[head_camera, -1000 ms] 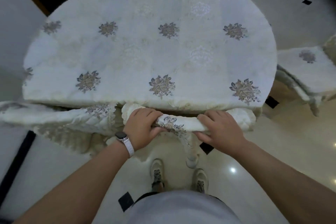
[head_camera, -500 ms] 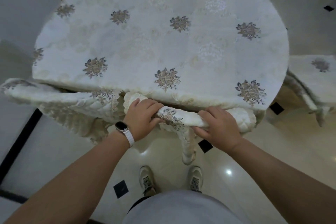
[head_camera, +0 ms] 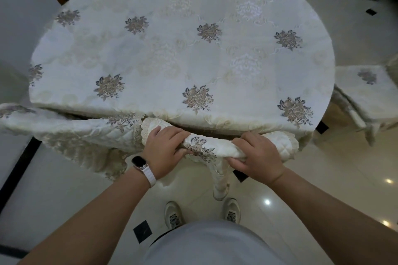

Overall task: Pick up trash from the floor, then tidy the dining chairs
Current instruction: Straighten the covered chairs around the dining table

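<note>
Tablecloth [head_camera: 172, 54] quilted embroidered cloth; floor [head_camera: 323, 168] glossy tile.

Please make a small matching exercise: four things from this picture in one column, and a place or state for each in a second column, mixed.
1. chair back
2. watch
3. second chair
4. shoes

a. to the right of the table
b. on the floor tiles
c. gripped by the left hand and right hand
d. on the left wrist

Pairs: 1-c, 2-d, 3-a, 4-b

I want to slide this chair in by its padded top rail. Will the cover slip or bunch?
Probably bunches: the quilted cover looks soft and wrinkles under the left hand and right hand. The chair likely slides easily on the glossy floor.
</note>
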Tool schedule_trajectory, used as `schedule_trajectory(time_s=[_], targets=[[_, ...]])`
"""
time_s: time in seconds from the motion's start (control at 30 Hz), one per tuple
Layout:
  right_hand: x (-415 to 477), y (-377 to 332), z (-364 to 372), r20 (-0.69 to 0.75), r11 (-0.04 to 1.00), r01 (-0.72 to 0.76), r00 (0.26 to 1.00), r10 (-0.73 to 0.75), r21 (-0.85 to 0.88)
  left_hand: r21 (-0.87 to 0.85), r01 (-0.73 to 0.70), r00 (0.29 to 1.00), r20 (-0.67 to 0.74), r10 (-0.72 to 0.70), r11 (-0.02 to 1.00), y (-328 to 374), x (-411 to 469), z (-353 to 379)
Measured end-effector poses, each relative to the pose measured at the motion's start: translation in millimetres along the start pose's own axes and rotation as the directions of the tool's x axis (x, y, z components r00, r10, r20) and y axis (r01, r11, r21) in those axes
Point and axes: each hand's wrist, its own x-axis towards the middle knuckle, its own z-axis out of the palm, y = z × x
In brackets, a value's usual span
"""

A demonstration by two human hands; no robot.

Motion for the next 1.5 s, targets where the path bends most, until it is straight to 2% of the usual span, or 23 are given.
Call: schedule_trajectory(time_s=[0.23,0.53,0.7,0.9,1.03,1.13,1.27,1.5], targets=[[9.5,-1.0,2.0,-0.021,0.999,0.028,0.999,-0.029,-0.02,0.013,0.045,0.999,0.019,-0.045,0.999,-2.5,-0.3,-4.7],[12.4,-3.9,1.1,0.041,0.998,-0.045,0.998,0.046,-0.035,0.002,0.088,0.995,0.047,-0.088,0.996,-0.8,-1.9,-3.7],[14.4,-7.3,-5.6,0.167,0.996,-0.051,0.984,0.063,-0.073,0.021,0.122,0.991,0.05,-0.122,0.992,7.9,-12.9,-8.0],[32.6,-27.5,-16.5,0.298,0.996,0.073,0.953,-0.056,-0.047,0.06,0.115,0.991,-0.073,-0.111,0.992,34.9,-31.9,-22.6],[53.7,-58.5,-13.9,0.365,0.985,0.169,0.919,-0.149,-0.023,0.123,0.146,0.97,-0.21,-0.118,0.982,38.0,-58.2,-37.8],[67.1,-88.7,-7.7,0.36,0.976,0.214,0.913,-0.19,-0.027,0.187,0.196,0.955,-0.259,-0.145,0.963,23.1,-88.1,-53.5],[87.7,-139.6,5.0,0.35,0.952,0.301,0.898,-0.268,-0.044,0.256,0.3,0.927,-0.308,-0.217,0.919,-14.3,-131.3,-82.4],[142.9,-265.1,45.9,0.359,0.9,0.433,0.848,-0.389,-0.048,0.272,0.448,0.847,-0.434,-0.307,0.851,-96.0,-216.2,-140.7]])
